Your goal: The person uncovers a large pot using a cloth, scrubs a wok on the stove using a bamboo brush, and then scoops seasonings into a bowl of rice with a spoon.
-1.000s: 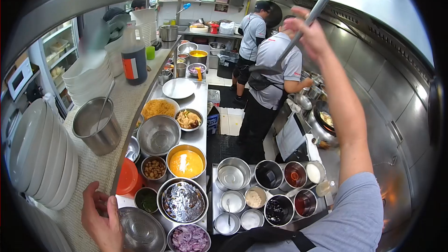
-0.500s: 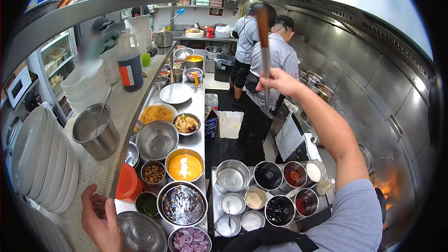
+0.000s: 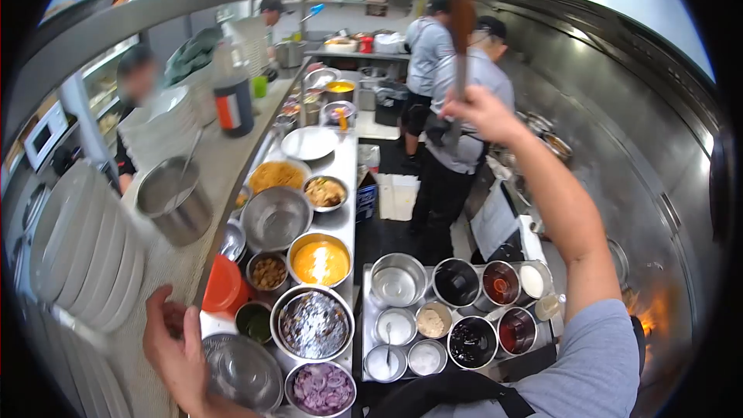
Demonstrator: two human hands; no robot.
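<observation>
My right hand (image 3: 491,116) is raised at arm's length, closed round the metal shaft of a long wooden-handled cooking utensil (image 3: 462,19). Its wooden end points up; its lower end is blurred, so I cannot tell its kind. My left hand (image 3: 179,356) holds nothing, thumb apart from the bent fingers. It hovers at the edge of the cloth-covered shelf, near a metal strainer bowl (image 3: 241,371) and an orange-red container (image 3: 225,286). Close by stand a bowl of sliced red onion (image 3: 320,388), a foil-like shiny bowl of dark food (image 3: 314,323) and a pot of yellow liquid (image 3: 320,262).
Stacked white plates (image 3: 85,248) and a steel pot (image 3: 175,201) stand on the left shelf. Sauce pots (image 3: 473,342) crowd the front counter. Two co-workers (image 3: 472,93) stand ahead; another person (image 3: 138,85) is behind the shelf. Flames (image 3: 650,317) burn at right.
The view has shifted, so the counters sit further right. My right hand still grips the utensil, now higher in view. My left hand stays open. A person has come into view behind the shelf.
</observation>
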